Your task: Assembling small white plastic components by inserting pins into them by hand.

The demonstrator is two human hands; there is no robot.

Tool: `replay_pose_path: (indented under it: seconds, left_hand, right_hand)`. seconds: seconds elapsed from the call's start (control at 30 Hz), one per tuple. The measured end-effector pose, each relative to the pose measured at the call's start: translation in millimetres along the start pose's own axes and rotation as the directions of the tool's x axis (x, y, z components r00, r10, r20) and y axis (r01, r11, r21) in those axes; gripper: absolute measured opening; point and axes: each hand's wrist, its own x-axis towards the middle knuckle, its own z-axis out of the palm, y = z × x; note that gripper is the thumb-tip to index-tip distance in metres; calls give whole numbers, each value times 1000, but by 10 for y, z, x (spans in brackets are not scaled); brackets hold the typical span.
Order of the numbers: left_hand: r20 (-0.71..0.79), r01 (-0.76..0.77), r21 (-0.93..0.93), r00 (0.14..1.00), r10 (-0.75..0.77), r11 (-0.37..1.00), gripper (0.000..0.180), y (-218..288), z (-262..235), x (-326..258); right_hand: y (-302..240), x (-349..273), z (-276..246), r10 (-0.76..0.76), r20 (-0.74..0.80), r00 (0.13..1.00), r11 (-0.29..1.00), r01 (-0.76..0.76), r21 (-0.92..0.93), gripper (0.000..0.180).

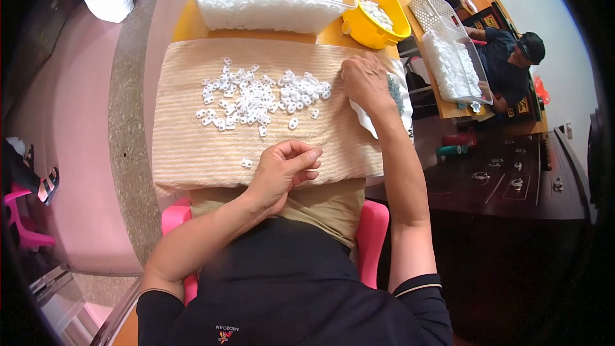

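Left hand (pixel 282 170) curled loosely at the near edge of the beige ribbed cloth (pixel 192 147), fingertips pinched together, held piece not visible; right hand (pixel 365 82) palm-down at the cloth's right edge, grip unclear; small white plastic rings (pixel 256 97) scattered mid-cloth; yellow plastic bowl (pixel 378 16) beyond.

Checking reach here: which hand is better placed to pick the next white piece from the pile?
Probably the right hand: it rests beside the pile of white pieces. The left hand sits curled at the cloth's near edge.
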Motion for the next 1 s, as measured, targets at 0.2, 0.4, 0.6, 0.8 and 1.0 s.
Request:
replay_pose_path:
  seconds: [0.2, 0.4, 0.6, 0.8, 1.0]
  left_hand:
    - [17, -1, 2, 1000, 1, 1000, 11, -14, -4, 4]
    - [7, 3, 18, 1000, -3, 1000, 11, -21, -8, 7]
    - [4, -2, 20, 1000, 2, 1000, 11, -21, 1, -23]
    - [7, 24, 22, 1000, -25, 999, 13, -20, 19, -3]
    - [-5, 18, 24, 1000, -18, 1000, 11, -15, -31, -11]
  right_hand:
    - [65, -34, -6, -23, 73, 997, 993, 15, 117, 16]
    - [43, -120, 1, -18, -111, 994, 933, 57, 355, 11]
    - [373, 94, -365, 148, -549, 823, 911, 102, 399, 7]
    - [757, 330, -452, 323, -606, 727, 912, -69, 403, 22]
    - [-120, -306, -264, -2, -131, 991, 772, 84, 630, 8]
